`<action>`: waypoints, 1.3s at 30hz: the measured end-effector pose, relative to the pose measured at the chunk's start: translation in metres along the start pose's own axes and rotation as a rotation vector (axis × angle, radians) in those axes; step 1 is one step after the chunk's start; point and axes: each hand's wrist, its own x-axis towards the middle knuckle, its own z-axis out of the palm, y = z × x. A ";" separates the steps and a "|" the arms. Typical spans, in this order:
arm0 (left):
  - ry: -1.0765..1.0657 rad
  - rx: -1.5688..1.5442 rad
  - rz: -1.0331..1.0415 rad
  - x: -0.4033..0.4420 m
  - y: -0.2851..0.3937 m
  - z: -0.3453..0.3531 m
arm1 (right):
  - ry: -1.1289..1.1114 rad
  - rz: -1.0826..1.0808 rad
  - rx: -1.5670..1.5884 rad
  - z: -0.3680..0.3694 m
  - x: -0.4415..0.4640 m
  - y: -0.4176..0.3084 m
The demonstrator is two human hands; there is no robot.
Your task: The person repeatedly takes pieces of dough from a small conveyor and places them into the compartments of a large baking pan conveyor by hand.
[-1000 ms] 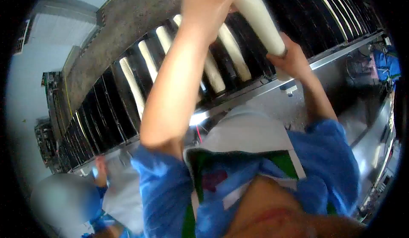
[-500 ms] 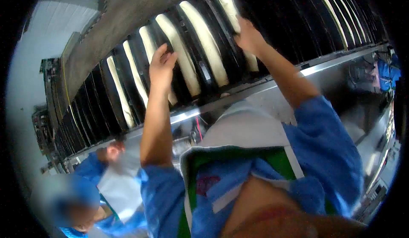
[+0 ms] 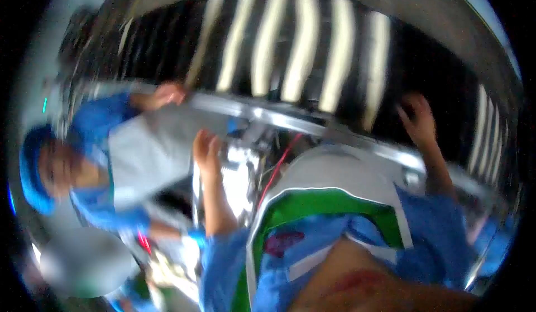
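Long cream-coloured strips, perhaps dough (image 3: 301, 46), lie side by side in the black slotted conveyor (image 3: 427, 60); blur hides their exact kind. My right hand (image 3: 419, 121) is over the conveyor's near edge, to the right of the closest strip. Its thumb and fingers are apart with nothing between them. My left hand (image 3: 207, 150) is raised on the near side of the metal rail, away from the strips. Its fingers are loosely bent and look empty, though motion smears them.
A metal rail (image 3: 279, 120) runs along the conveyor's near side. At left, a co-worker in a blue cap and grey apron (image 3: 153, 150) has a hand (image 3: 168, 94) at the rail. Shiny metal equipment (image 3: 240, 186) and a red cord (image 3: 282, 164) are below.
My view has turned, tilting the strips the other way. My left hand has come back from above the strips to this side of the rail. My right hand has left the strip it was touching.
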 end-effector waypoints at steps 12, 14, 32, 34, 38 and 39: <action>0.576 0.539 -0.212 -0.201 -0.129 -0.123 | -0.479 -0.102 -0.371 0.115 -0.083 0.009; 0.672 0.607 -0.249 -0.231 -0.161 -0.145 | -0.540 -0.186 -0.432 0.111 -0.059 -0.002; 1.110 0.916 -0.764 -0.385 -0.256 -0.370 | -0.354 -0.034 -0.806 0.120 -0.049 -0.211; 1.069 1.064 -0.805 -0.377 -0.251 -0.384 | -0.281 -0.073 -0.773 0.133 -0.046 -0.193; 1.047 1.066 -0.761 -0.369 -0.253 -0.401 | -0.263 -0.065 -0.747 0.139 -0.047 -0.182; 1.028 1.088 -0.661 -0.368 -0.258 -0.407 | -0.306 -0.031 -0.725 0.134 -0.046 -0.190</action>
